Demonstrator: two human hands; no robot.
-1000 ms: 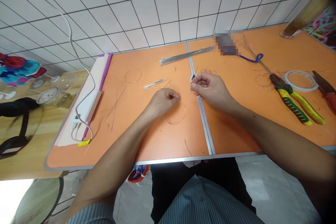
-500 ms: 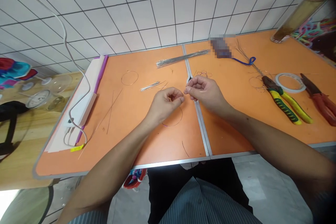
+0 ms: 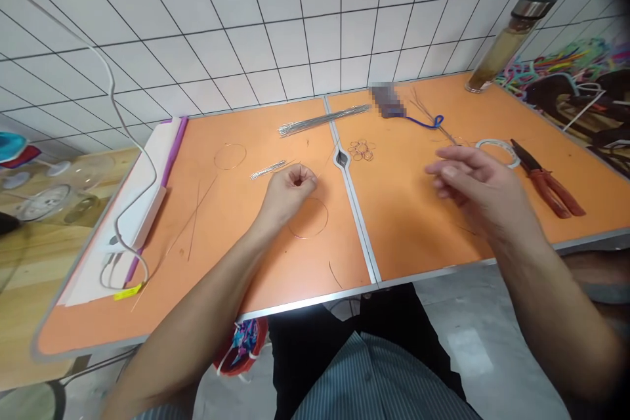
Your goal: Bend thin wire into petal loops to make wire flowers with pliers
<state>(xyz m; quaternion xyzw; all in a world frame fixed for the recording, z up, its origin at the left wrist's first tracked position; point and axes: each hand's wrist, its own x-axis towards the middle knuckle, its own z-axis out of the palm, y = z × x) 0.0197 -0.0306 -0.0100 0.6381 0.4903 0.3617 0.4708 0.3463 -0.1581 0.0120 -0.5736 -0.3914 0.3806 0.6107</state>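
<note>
My left hand [image 3: 288, 195] is over the left half of the orange table, its thumb and forefinger pinched together. Whatever is between those fingertips is too fine to make out. A thin wire ring [image 3: 308, 236] shows just below this hand, partly covered by it; I cannot tell whether the fingers hold it. Slightly blurred, my right hand [image 3: 480, 184] hangs over the right half with its fingers stretched out and nothing visible in them. It hides the spot where yellow-handled pliers lay. Near it are a white tape roll [image 3: 514, 161] and red-handled pliers [image 3: 554, 190].
Small wire rings [image 3: 361, 151] lie right of the table seam. A bundle of wires [image 3: 319, 121] rests toward the wall, with a shorter bundle [image 3: 268, 170] nearer. A white power strip [image 3: 138, 223] is at left, a glass bottle [image 3: 502, 52] at back right.
My right hand has left my left hand's fingertips and swung right, over the yellow-handled pliers. My left hand stays pinched in about the same place. The view has turned to the right.
</note>
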